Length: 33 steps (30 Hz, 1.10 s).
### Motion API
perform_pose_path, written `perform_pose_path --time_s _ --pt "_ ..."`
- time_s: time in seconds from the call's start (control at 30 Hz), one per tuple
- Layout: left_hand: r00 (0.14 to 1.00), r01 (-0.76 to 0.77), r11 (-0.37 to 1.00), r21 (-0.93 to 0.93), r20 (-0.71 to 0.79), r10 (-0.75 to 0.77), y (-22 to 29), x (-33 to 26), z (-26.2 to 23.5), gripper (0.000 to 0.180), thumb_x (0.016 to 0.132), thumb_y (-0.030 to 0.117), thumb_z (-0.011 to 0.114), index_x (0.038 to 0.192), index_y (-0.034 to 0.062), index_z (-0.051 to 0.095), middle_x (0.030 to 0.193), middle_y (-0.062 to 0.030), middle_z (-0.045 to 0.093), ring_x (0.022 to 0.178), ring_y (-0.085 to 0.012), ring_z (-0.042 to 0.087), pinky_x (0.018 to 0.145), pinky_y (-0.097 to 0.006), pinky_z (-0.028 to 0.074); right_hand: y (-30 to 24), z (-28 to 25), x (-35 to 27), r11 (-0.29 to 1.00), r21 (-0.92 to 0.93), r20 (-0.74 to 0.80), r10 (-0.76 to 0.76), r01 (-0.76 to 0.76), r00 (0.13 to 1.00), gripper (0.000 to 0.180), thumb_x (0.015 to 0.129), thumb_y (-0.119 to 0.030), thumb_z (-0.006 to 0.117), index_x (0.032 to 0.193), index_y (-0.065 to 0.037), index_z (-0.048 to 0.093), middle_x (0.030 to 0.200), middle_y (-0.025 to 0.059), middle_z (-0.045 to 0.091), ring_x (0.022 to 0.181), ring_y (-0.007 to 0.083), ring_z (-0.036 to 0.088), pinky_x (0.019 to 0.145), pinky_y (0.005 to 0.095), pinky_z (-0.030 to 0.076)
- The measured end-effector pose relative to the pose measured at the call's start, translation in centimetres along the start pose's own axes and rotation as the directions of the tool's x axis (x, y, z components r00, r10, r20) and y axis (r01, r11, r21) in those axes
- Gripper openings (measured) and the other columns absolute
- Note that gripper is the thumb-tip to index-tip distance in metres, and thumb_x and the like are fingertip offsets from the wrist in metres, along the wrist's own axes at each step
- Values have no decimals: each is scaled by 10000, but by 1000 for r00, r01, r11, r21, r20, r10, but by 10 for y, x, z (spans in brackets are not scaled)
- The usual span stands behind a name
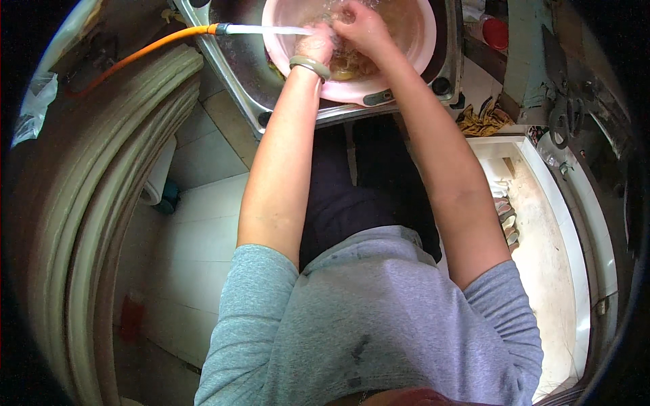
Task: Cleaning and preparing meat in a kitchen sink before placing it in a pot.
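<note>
Both hands are over a pink basin [428,51] of cloudy water, set in a metal sink. My left hand [315,46], with a pale bangle [310,66] at its wrist, is under a jet of water [267,30]. Its fingers look curled, partly hidden by splashing. Close by on its right, my right hand [365,30] has thumb and fingers bent together in a pinch. Whatever lies between the hands is too small and blurred to name. Yellowish-brown pieces [355,64] sit in the water below them.
An orange hose [152,53] comes in from the left and pours across the basin's rim. The sink's metal edge [233,88] runs along the near side. A dark yellow cloth [486,120] lies right of the sink, with scissors [563,125] hanging farther right.
</note>
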<state>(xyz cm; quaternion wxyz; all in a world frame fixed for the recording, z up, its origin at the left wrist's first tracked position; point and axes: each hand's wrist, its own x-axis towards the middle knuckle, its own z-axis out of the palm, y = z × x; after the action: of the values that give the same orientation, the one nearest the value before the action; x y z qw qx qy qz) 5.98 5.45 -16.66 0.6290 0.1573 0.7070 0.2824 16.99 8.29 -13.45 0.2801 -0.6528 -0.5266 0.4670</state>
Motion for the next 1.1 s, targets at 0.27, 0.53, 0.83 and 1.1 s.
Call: perform_pose_path --time_s 0.27,0.53,0.83,1.1 --pt "849 272 928 -255 518 -107 46 -20 -30 170 873 169 558 992 48 547 780 -35 582 586 -84 527 493 -205 443 -20 -44 13 679 453 671 167 -577 723 191 835 -124 613 990 -14 605 826 41 624 719 104 593 621 231 482" --pt "941 249 841 -481 327 -92 31 -8 -12 75 904 122 459 922 69 509 710 -29 523 536 -77 449 488 -225 399 -20 -9 -1 742 459 400 320 -489 859 92 787 -40 614 865 6 631 712 76 636 654 136 616 590 260 496" --pt "949 -42 909 414 -268 166 13 10 1 381 803 161 522 1103 -73 494 977 -207 600 883 -318 592 763 -373 475 -22 -4 3 922 -376 179 -24 91 983 205 767 -134 559 943 -66 641 943 193 622 874 353 593 768 409 465" --pt "704 -550 -150 821 554 444 9 42 -5 191 760 137 513 881 35 620 852 -207 620 864 -337 592 770 -424 464 -17 -23 31 924 -375 501 132 77 855 252 825 -210 499 987 -66 627 985 196 619 935 357 579 808 420 447"
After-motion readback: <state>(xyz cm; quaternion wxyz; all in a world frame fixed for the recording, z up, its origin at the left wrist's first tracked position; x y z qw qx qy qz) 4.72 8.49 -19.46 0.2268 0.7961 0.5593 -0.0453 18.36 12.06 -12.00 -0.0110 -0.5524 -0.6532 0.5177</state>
